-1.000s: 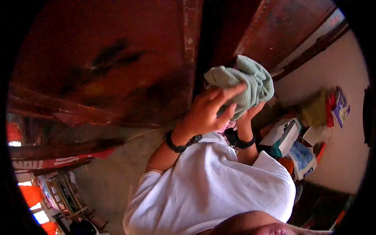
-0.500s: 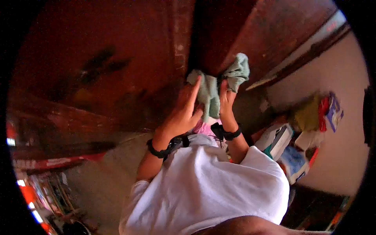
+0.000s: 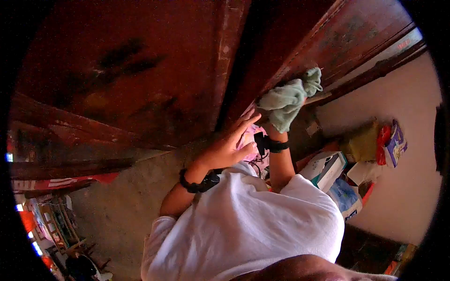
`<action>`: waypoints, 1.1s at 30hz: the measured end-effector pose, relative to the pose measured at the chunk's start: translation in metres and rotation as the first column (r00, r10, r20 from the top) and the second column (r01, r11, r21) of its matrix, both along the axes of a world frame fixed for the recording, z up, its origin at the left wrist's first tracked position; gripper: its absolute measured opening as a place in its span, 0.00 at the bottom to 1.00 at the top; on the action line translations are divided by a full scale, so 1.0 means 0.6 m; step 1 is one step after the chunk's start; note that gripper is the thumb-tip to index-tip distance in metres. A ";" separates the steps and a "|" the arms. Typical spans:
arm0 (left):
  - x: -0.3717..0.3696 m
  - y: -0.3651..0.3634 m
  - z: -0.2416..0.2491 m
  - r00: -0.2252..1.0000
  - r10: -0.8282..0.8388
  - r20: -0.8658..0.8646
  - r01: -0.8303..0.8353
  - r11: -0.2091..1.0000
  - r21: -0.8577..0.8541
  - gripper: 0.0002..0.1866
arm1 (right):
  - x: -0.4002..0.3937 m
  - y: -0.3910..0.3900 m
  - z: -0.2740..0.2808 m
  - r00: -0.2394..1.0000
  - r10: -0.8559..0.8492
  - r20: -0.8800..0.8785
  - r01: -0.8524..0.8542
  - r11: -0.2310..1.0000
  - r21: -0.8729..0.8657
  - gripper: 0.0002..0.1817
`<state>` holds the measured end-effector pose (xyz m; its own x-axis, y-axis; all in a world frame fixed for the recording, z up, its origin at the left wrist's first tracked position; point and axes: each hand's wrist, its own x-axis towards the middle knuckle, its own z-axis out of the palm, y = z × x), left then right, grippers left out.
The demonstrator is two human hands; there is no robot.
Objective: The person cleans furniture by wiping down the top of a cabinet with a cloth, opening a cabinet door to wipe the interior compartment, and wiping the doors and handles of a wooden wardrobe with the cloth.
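My right hand [image 3: 274,129] was clamped on a pale green cloth [image 3: 286,98], fingers mostly buried in its bunched folds. The cloth was pressed against the edge of the dark red wooden door [image 3: 140,70], at about one o'clock from centre of view. My left hand [image 3: 229,146] lay at about seven o'clock from the cloth, fingers apart and stretched flat towards the door's lower edge, holding nothing. I could not tell whether the fingertips touched the wood. A bit of pink [image 3: 245,136] showed between the two hands.

I judged the step in hand to be wiping the door along that edge. The next stroke would call for a firm hold on the cloth and steady pressure along the board, with the left hand kept out of its path.

Further out, at three o'clock, boxes [image 3: 328,166] and packets were heaped by the pale wall [image 3: 403,196]. Bare concrete floor [image 3: 117,206] lay at eight o'clock.
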<state>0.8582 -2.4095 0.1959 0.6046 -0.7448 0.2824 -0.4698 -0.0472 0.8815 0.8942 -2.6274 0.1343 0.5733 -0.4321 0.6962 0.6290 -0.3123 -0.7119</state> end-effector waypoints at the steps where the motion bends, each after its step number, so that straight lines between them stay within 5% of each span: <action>1: 0.002 -0.002 -0.011 0.998 0.041 0.043 -0.041 0.999 -0.001 0.33 | 0.004 0.004 0.019 0.987 -0.158 0.006 0.157 0.977 -0.145 0.25; 2: -0.001 0.000 -0.018 0.998 0.049 0.041 -0.049 0.999 -0.003 0.33 | -0.002 0.014 0.038 0.979 -0.204 0.031 0.205 0.953 -0.224 0.22; 4: -0.008 -0.007 -0.026 0.942 -0.123 -0.312 0.074 0.983 -0.167 0.33 | -0.017 0.039 0.101 0.954 -0.282 0.097 0.297 0.875 -0.383 0.17; 6: -0.015 -0.010 -0.008 0.954 -0.097 -0.283 0.028 0.971 -0.239 0.33 | -0.044 0.063 0.142 0.921 -0.356 0.160 0.384 0.752 -0.536 0.12; 8: -0.017 -0.015 0.012 0.966 -0.067 -0.250 -0.014 0.951 -0.309 0.34 | -0.013 0.031 0.046 0.990 0.063 -0.130 -0.064 0.998 -0.002 0.13; 9: -0.014 -0.015 0.020 0.991 0.040 -0.128 -0.077 0.953 -0.292 0.33 | -0.001 0.037 0.039 0.964 0.227 -0.137 -0.170 0.927 0.335 0.14; 11: -0.006 -0.020 0.035 0.989 0.146 -0.014 -0.144 0.947 -0.287 0.34 | 0.000 0.010 0.049 0.981 -0.054 -0.185 -0.010 0.945 -0.328 0.19; 14: -0.003 -0.045 0.076 0.956 0.182 0.230 -0.113 0.952 -0.285 0.36 | -0.005 -0.018 0.072 0.971 0.214 -0.104 -0.229 0.960 -0.164 0.17; 16: -0.006 -0.064 0.080 0.960 0.170 0.222 -0.094 0.944 -0.317 0.38 | -0.006 -0.042 0.090 0.942 0.323 -0.087 -0.331 0.939 -0.099 0.17; 20: 0.010 -0.071 0.053 0.993 -0.014 0.117 0.044 0.965 -0.259 0.42 | -0.008 -0.048 0.096 0.958 0.250 -0.140 -0.270 0.953 -0.141 0.19; 22: 0.017 -0.046 0.049 0.967 -0.256 -0.017 0.256 0.965 0.064 0.37 | -0.010 -0.030 0.095 0.975 0.182 -0.125 -0.204 0.961 -0.189 0.20; 24: 0.019 -0.038 0.059 0.950 -0.273 -0.152 0.294 0.946 0.139 0.34 | -0.009 -0.020 0.109 0.988 0.125 -0.086 -0.141 0.966 -0.219 0.21; 25: 0.020 -0.040 0.064 0.982 -0.167 0.087 0.162 0.985 0.063 0.32 | -0.006 -0.018 0.118 0.992 0.106 -0.066 -0.118 0.966 -0.231 0.21; 29: 0.002 -0.045 0.125 0.999 -0.037 -0.033 0.029 0.974 -0.224 0.26 | -0.018 -0.032 0.179 0.993 0.116 0.020 -0.109 0.970 -0.219 0.23; 32: -0.009 -0.048 0.163 0.985 0.003 -0.173 -0.078 0.900 -0.428 0.29 | -0.024 -0.052 0.216 0.986 0.162 0.035 -0.152 0.968 -0.198 0.25; 33: -0.004 -0.061 0.160 0.983 0.141 -0.119 -0.180 0.871 -0.458 0.34 | -0.023 -0.054 0.221 0.985 0.168 0.036 -0.158 0.967 -0.199 0.25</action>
